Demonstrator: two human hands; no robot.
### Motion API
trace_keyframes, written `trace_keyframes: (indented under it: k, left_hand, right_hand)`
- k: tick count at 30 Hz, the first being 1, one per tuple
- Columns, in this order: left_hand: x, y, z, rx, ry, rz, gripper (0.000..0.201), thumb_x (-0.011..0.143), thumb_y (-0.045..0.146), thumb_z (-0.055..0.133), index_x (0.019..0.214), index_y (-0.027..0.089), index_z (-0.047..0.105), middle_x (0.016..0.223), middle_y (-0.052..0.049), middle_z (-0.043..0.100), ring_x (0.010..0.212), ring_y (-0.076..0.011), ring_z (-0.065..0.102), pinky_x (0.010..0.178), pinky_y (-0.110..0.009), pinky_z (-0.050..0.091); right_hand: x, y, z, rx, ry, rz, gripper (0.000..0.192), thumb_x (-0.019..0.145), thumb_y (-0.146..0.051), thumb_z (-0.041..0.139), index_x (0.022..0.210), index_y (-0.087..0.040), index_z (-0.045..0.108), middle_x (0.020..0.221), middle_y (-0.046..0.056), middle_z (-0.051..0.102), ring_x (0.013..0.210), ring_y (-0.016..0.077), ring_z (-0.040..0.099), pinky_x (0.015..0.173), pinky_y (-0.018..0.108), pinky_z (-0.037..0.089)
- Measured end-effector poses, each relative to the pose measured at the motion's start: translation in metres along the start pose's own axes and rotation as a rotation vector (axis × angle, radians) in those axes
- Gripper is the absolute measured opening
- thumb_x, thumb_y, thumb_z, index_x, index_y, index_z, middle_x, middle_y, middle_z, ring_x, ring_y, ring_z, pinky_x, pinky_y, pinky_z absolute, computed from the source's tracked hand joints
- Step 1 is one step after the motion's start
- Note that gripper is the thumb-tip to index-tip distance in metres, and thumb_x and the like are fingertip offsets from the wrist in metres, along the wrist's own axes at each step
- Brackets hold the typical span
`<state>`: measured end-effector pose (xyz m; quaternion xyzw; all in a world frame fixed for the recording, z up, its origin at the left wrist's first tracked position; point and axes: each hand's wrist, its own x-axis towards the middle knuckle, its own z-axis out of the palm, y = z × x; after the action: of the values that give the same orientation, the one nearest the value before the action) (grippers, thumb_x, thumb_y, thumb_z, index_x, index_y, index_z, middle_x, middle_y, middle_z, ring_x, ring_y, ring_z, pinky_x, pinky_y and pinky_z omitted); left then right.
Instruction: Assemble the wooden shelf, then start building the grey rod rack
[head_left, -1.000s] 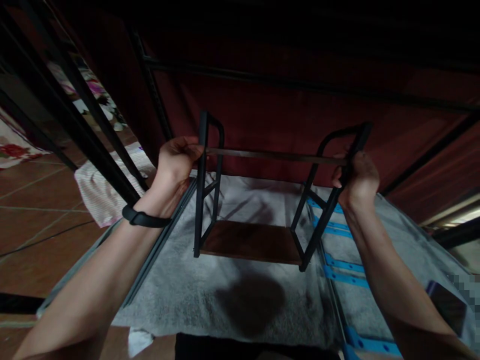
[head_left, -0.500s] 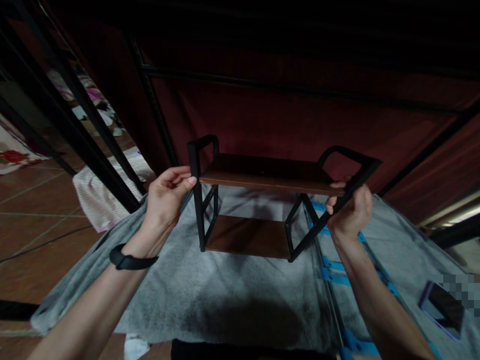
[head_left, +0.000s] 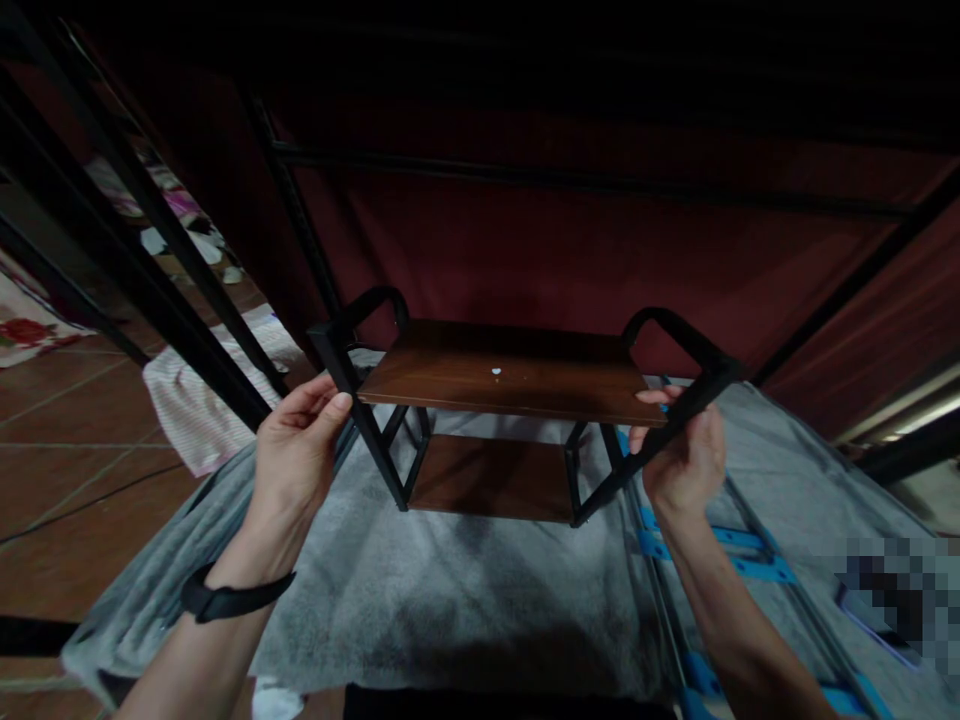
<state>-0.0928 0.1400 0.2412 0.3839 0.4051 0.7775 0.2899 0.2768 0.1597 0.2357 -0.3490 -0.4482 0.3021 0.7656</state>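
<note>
A small two-tier shelf (head_left: 450,365) with brown boards and a black metal frame stands on a grey cloth (head_left: 465,590). My left hand (head_left: 296,440) pinches the left frame post beside the upper board's front corner, thumb on the near side. On the opposite side, my right hand (head_left: 686,460) is closed round the right post, with fingertips on top of the upper board and the thumb below its edge. The lower board (head_left: 491,478) rests close to the cloth. A small white mark (head_left: 496,371) shows on the upper board.
Right of the shelf lies a ladder-like metal frame with blue crosspieces (head_left: 739,540). A phone (head_left: 874,620) is farther right. Behind stands a dark red panel (head_left: 525,250) with black bars. On the left, striped cloth (head_left: 199,400) hangs above the tiled floor (head_left: 67,450).
The shelf's upper part has come down and nearer to me, exposing more of its upper board. My left hand has shifted left and down with the post; my right hand has lowered slightly.
</note>
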Motion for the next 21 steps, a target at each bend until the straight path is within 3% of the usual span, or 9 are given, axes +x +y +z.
trace_keyframes:
  k: [6,12,18,21]
  left_hand:
    - [0.000,-0.003,0.000,0.007,0.019,-0.030,0.031,0.065,0.023,0.085,0.095,0.026,0.076,0.094,0.001,0.075,0.082,-0.0109,0.065,0.082,-0.020,0.053]
    - [-0.008,-0.005,0.006,-0.007,-0.017,-0.052,0.024,0.070,0.029,0.082,0.094,0.030,0.077,0.098,0.002,0.075,0.089,-0.0136,0.067,0.085,-0.023,0.054]
    - [-0.004,-0.007,0.006,0.025,0.032,-0.038,0.024,0.067,0.026,0.084,0.088,0.034,0.078,0.086,0.007,0.075,0.078,-0.0116,0.065,0.081,-0.023,0.056]
    - [-0.002,-0.007,0.005,0.045,0.064,0.004,0.021,0.068,0.028,0.081,0.086,0.038,0.077,0.092,0.009,0.075,0.082,-0.0128,0.066,0.079,-0.024,0.057]
  right_hand:
    - [-0.004,0.003,-0.001,-0.019,0.005,0.041,0.034,0.089,-0.054,0.051,0.104,-0.026,0.062,0.117,0.006,0.067,0.071,0.0158,0.065,0.056,0.028,0.051]
    - [-0.008,0.009,-0.015,-0.001,0.090,0.029,0.032,0.088,-0.051,0.054,0.105,-0.025,0.063,0.115,0.005,0.067,0.091,0.0191,0.066,0.068,0.029,0.055]
    - [-0.013,0.012,-0.023,-0.023,0.043,0.115,0.039,0.089,-0.054,0.056,0.114,-0.025,0.065,0.096,0.003,0.070,0.079,0.0185,0.066,0.066,0.030,0.053]
    - [-0.016,0.013,-0.021,-0.052,0.010,0.176,0.045,0.088,-0.057,0.059,0.117,-0.024,0.064,0.087,0.002,0.071,0.074,0.0181,0.066,0.062,0.029,0.052]
